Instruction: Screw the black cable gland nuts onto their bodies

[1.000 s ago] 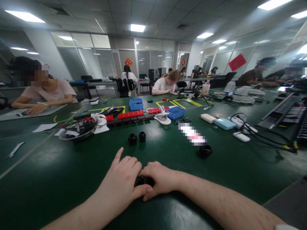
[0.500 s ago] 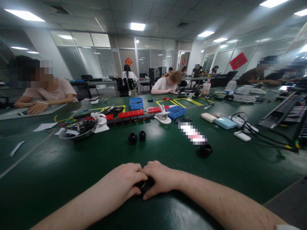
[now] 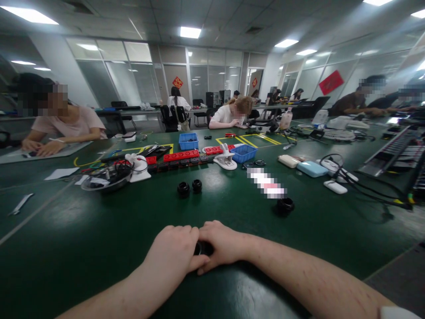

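My left hand and my right hand meet at the near middle of the green table. Between them is a black round fitting, mostly covered by my fingers. Both hands are closed around it, the left from its left side and the right from its right. Two similar black ribbed fittings, one at the left and one beside it, stand farther out. Another black fitting, with an open round top, stands to the right.
A metal bowl of cables, red power strips, a white clip stand and blue bins lie across the table. A blue case and cables are at the right, a wrench at far left. People sit around.
My left hand has rolled over the fitting, its back now turned more upward and its fingers covering more. My right hand has stayed nearly in place. The view has shifted slightly.
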Demonstrator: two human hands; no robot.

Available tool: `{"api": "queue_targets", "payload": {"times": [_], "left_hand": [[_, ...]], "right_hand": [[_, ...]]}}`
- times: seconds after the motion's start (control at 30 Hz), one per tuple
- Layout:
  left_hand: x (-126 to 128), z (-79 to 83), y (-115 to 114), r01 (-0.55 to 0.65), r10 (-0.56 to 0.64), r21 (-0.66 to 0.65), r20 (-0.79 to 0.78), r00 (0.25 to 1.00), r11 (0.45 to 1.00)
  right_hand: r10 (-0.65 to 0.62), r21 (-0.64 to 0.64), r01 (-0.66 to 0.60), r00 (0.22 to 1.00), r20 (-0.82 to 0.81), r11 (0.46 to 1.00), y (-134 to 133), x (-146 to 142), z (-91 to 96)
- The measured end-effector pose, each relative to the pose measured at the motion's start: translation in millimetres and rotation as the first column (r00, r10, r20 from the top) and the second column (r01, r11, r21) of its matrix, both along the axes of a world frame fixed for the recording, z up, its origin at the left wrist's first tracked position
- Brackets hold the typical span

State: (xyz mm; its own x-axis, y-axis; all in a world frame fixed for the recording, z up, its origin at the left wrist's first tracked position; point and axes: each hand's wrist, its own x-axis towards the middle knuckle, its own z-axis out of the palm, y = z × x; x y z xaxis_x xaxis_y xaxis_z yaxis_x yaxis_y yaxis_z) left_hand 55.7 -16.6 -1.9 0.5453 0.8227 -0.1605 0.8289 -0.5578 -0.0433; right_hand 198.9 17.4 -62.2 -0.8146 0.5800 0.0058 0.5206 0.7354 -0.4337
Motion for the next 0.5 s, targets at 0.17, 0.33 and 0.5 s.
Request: {"api": "queue_targets", "payload": {"times": [0.17,0.33,0.5], "left_hand": [[-2,-11.7,-4,-0.024,0.017,0.141,0.052,0.999,0.99],[-6,-14.7,-2,-0.055,0.046,0.137,0.072,0.996,0.989],[-22,1.4,5,0.005,-0.041,0.198,0.178,0.983,0.98]], "right_hand": [[0.022,0.005,-0.021,0.999,-0.026,1.0,0,0,-0.6],[0.009,0.005,-0.009,1.0,-0.011,1.0,0,0,-1.8],[-0.022,-0.038,0.021,0.999,-0.035,0.999,-1,0,-0.6]]}}
